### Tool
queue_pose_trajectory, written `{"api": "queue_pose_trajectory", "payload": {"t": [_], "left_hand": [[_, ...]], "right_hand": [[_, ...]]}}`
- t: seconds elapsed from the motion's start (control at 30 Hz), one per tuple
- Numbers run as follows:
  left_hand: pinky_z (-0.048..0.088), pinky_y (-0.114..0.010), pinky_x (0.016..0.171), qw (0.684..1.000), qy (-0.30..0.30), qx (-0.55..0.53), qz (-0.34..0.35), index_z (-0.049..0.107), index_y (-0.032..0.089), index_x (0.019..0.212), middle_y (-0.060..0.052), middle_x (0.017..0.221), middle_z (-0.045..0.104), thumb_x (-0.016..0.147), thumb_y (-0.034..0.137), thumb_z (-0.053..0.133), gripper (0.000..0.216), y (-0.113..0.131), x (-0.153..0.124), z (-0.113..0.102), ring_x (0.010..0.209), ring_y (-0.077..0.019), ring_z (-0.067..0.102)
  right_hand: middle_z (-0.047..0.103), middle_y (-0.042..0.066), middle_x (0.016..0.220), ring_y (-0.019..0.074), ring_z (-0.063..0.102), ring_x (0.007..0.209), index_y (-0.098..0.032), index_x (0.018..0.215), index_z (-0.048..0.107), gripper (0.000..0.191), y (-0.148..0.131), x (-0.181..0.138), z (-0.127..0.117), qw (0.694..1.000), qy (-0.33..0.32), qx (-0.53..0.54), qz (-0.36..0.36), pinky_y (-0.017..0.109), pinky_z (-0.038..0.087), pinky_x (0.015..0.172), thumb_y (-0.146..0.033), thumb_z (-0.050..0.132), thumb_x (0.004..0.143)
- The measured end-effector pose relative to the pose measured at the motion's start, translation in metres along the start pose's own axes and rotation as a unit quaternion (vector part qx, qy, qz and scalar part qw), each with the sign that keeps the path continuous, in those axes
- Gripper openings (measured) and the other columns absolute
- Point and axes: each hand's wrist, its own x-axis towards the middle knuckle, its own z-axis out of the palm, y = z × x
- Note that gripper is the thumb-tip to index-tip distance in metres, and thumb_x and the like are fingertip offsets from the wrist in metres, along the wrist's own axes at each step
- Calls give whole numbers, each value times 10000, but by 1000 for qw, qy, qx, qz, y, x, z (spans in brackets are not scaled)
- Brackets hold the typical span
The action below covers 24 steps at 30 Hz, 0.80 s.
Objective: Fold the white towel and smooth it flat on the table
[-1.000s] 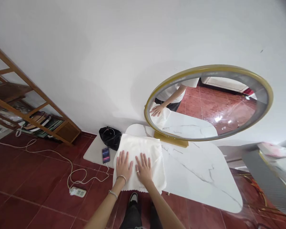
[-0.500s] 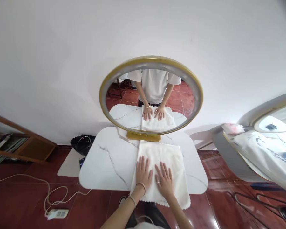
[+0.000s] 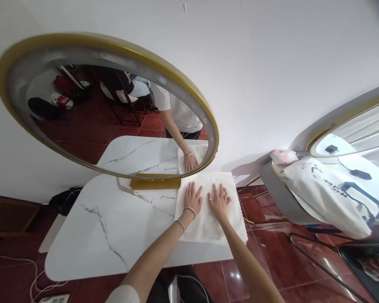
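Observation:
A white cloth (image 3: pixel 208 223) lies spread on the right end of a white marble-look table (image 3: pixel 113 227). My left hand (image 3: pixel 193 197) rests flat on it with fingers spread, bracelets at the wrist. Beside it, my right hand (image 3: pixel 219 200) presses flat on the same cloth, fingers apart, a ring on one finger. Both palms are down and hold nothing. A round gold-framed mirror (image 3: pixel 107 105) stands at the table's back on a gold base (image 3: pixel 154 184) and reflects my arm and the cloth.
A white wall rises behind the table. A second table with a mirror (image 3: pixel 350 130) and a white bag (image 3: pixel 328 189) stands to the right. A black bag (image 3: pixel 65 200) sits on the red tile floor at left, with a cable and power strip (image 3: pixel 53 298) below.
Both hands slid the cloth from the table's left end to the middle and on to its right end, staying flat on it. The view swung right, so the mirror now sits at left.

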Motion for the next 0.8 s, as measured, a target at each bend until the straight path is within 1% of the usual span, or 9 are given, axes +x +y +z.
{"api": "queue_pose_trajectory", "payload": {"t": [0.17, 0.3, 0.4, 0.47, 0.53, 0.6, 0.67, 0.73, 0.8], "left_hand": [[277, -530, 1121, 994, -26, 47, -95, 424, 171, 1443, -174, 1502, 388, 863, 196, 492, 585, 1, 64, -11, 1395, -357, 334], [405, -482, 1022, 992, -31, 42, -117, 520, 122, 1360, -196, 1316, 579, 893, 202, 426, 483, -13, 101, -13, 1245, -344, 515], [393, -438, 1046, 993, -26, 36, -108, 538, 123, 1339, -168, 1290, 605, 941, 230, 349, 454, -17, 102, -12, 1222, -303, 538], [332, -451, 1101, 995, -8, 36, -94, 473, 133, 1399, -160, 1401, 517, 957, 260, 339, 479, -14, 86, -9, 1300, -305, 466], [260, -485, 1146, 997, 27, 27, -71, 412, 167, 1446, -139, 1513, 382, 951, 282, 381, 510, -9, 58, -4, 1392, -321, 344], [211, -511, 1169, 997, 64, 8, -38, 388, 215, 1463, -103, 1573, 272, 936, 291, 430, 534, -2, 21, 5, 1448, -326, 224], [194, -514, 1180, 996, 87, -9, -8, 357, 253, 1479, -71, 1599, 200, 929, 297, 454, 560, 9, -20, 14, 1471, -314, 150], [196, -505, 1186, 995, 95, -18, 17, 304, 278, 1500, -54, 1608, 159, 924, 300, 470, 600, 21, -58, 22, 1476, -307, 127], [217, -498, 1184, 995, 96, -22, 34, 256, 286, 1516, -52, 1611, 145, 918, 300, 484, 640, 32, -87, 28, 1474, -307, 136]], "right_hand": [[143, 85, 1604, 306, 61, 1468, -299, 1514, 243, 575, -20, 59, 4, 999, -8, -18, -41, 636, -13, 1109, -448, 261, 959], [123, 83, 1609, 307, 45, 1473, -302, 1518, 228, 568, -36, 90, 1, 997, -38, -12, -63, 662, -5, 1102, -445, 266, 969], [142, 76, 1606, 300, 62, 1474, -291, 1516, 244, 561, -38, 92, -4, 997, -39, -13, -63, 645, 22, 1117, -446, 267, 977], [143, 63, 1606, 279, 74, 1476, -284, 1516, 243, 560, -29, 79, -6, 996, -42, -20, -70, 609, 47, 1138, -447, 270, 981], [149, 52, 1606, 257, 85, 1477, -283, 1515, 249, 555, -13, 50, -8, 996, -35, -34, -79, 582, 60, 1151, -446, 264, 984], [168, 41, 1601, 247, 93, 1478, -296, 1507, 266, 540, 7, 8, -8, 995, -16, -52, -78, 601, 41, 1144, -444, 233, 989], [191, 31, 1594, 271, 100, 1476, -328, 1496, 283, 537, 27, -43, -5, 996, 7, -64, -66, 684, -12, 1098, -466, 184, 987], [228, 43, 1583, 286, 109, 1475, -312, 1500, 285, 573, 45, -91, -1, 996, 28, -65, -50, 680, 8, 1103, -502, 165, 973], [256, 71, 1571, 309, 137, 1469, -303, 1518, 235, 599, 58, -126, 4, 996, 53, -59, -33, 695, 37, 1094, -515, 158, 962]]}}
